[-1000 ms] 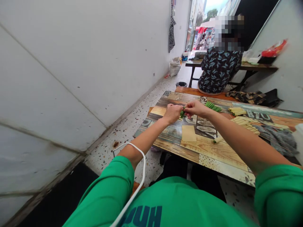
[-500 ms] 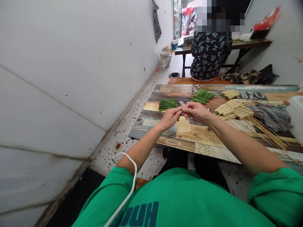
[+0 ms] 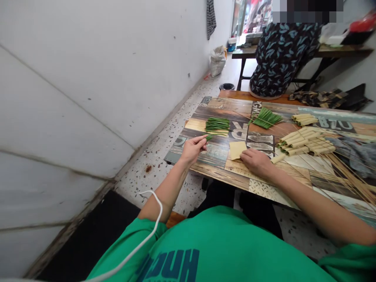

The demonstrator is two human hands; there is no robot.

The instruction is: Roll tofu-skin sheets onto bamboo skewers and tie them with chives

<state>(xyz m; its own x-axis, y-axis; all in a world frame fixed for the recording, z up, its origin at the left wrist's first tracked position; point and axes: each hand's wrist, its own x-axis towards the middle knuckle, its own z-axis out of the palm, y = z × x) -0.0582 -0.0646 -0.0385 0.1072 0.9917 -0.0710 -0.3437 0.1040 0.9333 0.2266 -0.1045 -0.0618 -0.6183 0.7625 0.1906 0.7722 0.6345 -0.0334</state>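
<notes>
My left hand pinches a few green chives between thumb and fingertips, just in front of a stack of cut chives. A square pale-yellow tofu skin sheet lies flat on the table. My right hand has its fingers together on the right edge of that sheet; the thumb is mostly hidden. To the right are several rolled tofu skins with green ends. Farther back lies a fanned bundle of chives.
Long bamboo skewers spread over the right of the wood-patterned table. A grey cloth lies beside them. More rolls sit at the back. A person in a leaf-patterned top sits beyond, facing away. A wall runs along the left.
My hands, together before, have parted: the left went left toward the chive stack, the right down to the tofu skin sheet's edge. The view has shifted, so the table sits farther right.
</notes>
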